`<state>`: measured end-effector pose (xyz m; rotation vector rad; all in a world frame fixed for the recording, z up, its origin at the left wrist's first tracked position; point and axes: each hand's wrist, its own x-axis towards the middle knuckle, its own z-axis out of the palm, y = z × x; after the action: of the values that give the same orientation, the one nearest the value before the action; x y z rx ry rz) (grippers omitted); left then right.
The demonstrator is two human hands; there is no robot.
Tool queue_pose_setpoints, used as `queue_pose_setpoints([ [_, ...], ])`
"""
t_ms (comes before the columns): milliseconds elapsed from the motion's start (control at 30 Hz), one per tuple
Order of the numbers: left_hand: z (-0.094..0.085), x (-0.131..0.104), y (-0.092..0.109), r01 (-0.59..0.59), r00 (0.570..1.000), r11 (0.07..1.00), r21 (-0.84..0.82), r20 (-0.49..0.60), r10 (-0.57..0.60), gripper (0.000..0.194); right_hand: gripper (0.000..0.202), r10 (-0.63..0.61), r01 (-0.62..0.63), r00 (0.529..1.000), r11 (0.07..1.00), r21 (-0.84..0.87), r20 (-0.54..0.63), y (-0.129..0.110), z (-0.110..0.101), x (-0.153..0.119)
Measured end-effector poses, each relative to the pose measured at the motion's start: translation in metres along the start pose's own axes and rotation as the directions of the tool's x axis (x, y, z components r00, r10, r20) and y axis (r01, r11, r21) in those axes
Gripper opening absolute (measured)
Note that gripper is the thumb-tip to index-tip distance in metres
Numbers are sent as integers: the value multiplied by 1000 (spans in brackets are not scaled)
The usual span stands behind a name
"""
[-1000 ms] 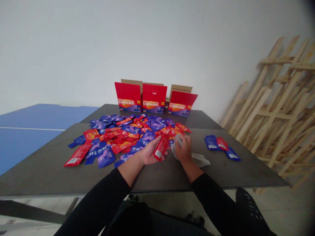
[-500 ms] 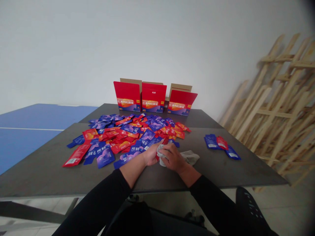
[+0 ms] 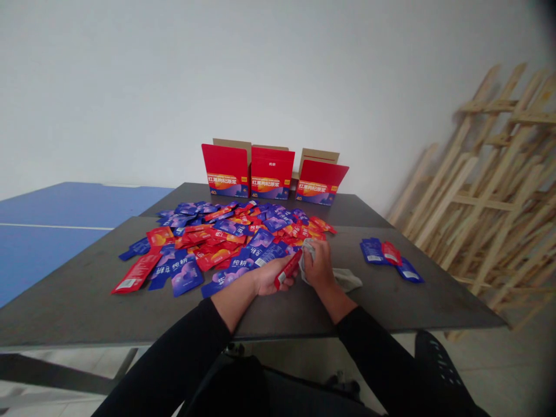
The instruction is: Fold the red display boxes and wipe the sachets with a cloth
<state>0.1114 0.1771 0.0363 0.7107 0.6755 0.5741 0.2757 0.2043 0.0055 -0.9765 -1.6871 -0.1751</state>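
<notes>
My left hand [image 3: 270, 278] is closed around a small red sachet [image 3: 288, 270], which lies tilted across the palm with a white label near its lower end. Just to the right, my right hand [image 3: 320, 265] grips a bunched grey-white cloth [image 3: 307, 260]. The cloth's loose end [image 3: 347, 280] trails onto the table beyond the wrist. Ahead and to the left of both hands spreads a heap of red and blue sachets [image 3: 232, 231], several of them overlapping. A longer red sachet [image 3: 136, 272] lies at the heap's near left edge.
Three red boxes with raised flaps, the middle one [image 3: 270, 174] among them, stand at the back of the dark table [image 3: 373, 313]. A small group of blue and red sachets [image 3: 372, 251] lies apart at the right. Wooden frames [image 3: 482, 197] lean against the wall beyond.
My right hand has moved right and slightly up with the cloth, away from the left hand. The red sachet in my left hand, largely covered before, now shows.
</notes>
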Motion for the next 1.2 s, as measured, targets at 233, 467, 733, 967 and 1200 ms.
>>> queue_pose_setpoints([
  [233,-11,-1,10,21,987,989,-144,159,2,27,28,201,-199,979,979,-43,36,13,5,-2],
  [467,-6,-1,12,-239,962,937,-255,68,264,22,35,94,-85,966,995,-47,242,2,-2,-7],
  [733,-2,7,8,-556,831,805,-208,-149,536,74,36,66,-97,904,994,51,423,-24,-20,13],
  [967,-1,13,6,-660,750,736,-149,-184,635,63,18,346,-459,665,888,-4,662,-44,-30,26],
  [1200,1,13,4,-587,801,802,-111,-221,556,37,19,558,-685,646,725,72,520,-8,-50,48],
])
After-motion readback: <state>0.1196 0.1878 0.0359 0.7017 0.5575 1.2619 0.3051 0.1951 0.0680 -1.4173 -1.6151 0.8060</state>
